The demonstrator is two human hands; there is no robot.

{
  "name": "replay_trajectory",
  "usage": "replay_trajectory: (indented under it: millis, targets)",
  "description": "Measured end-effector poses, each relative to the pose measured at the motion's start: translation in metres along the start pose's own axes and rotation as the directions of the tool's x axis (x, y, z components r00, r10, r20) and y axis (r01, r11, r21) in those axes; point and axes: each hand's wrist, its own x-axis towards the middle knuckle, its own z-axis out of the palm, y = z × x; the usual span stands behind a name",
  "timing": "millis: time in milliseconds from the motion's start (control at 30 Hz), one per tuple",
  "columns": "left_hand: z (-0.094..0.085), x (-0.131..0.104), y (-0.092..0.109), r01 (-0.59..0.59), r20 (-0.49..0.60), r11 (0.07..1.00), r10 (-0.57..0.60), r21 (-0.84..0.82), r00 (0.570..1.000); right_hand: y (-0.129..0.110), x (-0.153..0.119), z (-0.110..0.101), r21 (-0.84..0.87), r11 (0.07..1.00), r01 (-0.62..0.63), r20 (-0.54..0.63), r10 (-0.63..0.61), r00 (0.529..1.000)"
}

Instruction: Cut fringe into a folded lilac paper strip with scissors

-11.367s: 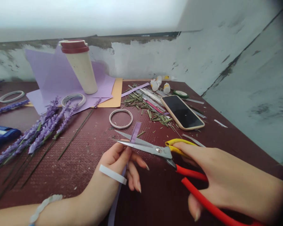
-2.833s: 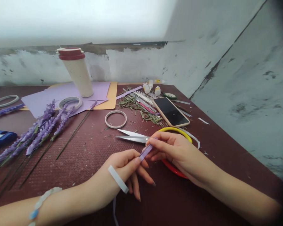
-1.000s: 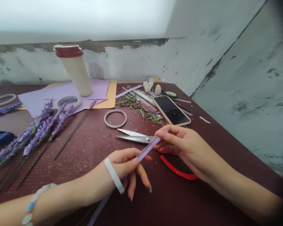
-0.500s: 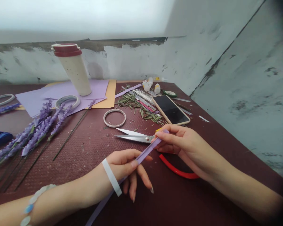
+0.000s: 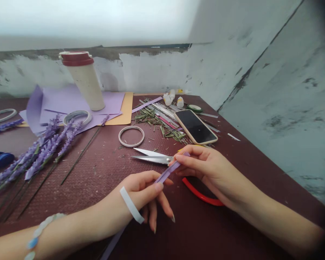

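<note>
A narrow purple paper strip (image 5: 165, 174) stretches between my two hands, with a lengthwise line on it. My left hand (image 5: 141, 195) pinches it between thumb and index finger; the other fingers hang loosely below. The strip's tail passes under my left wrist toward the bottom edge. My right hand (image 5: 197, 160) grips the strip's upper end with thumb and fingertips. A piece of white tape (image 5: 131, 205) is stuck on the back of my left hand. Beneath my right hand lie open scissors (image 5: 155, 157), their red handle partly hidden.
Purple flower stems (image 5: 47, 151) lie on the left, near a blue object (image 5: 0, 161). Behind are purple sheets (image 5: 112, 103), a lidded cup (image 5: 88, 83) and tape rolls (image 5: 131, 136). A phone (image 5: 196, 126) rests beside green and silver scraps (image 5: 162, 115); small bottles (image 5: 180, 102) stand behind.
My right hand has moved slightly left and down with the strip's end, closer to my left hand. At the back left, a purple sheet's left side has curled upward.
</note>
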Motion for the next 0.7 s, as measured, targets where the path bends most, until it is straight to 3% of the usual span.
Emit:
replay_trajectory:
  millis: [300, 533, 700]
  targets:
    - [-0.0009, 0.0045, -0.0053, 0.009, 0.0, 1.0, -0.009, 0.018, 1.0, 0.0025, 0.0002, 0.0018, 0.049, 0.999, -0.023, 0.028, 0.022, 0.999]
    - [0.0008, 0.0028, -0.0054, 0.033, -0.03, 0.999, -0.032, 0.042, 0.999, 0.0042, -0.0041, 0.006, 0.124, 0.987, -0.106, 0.186, 0.082, 0.979]
    - [0.0052, 0.0, 0.0042, 0.041, -0.041, 0.997, -0.038, 0.06, 0.998, 0.0068, -0.0031, 0.0039, 0.151, 0.978, -0.144, 0.217, 0.109, 0.97]
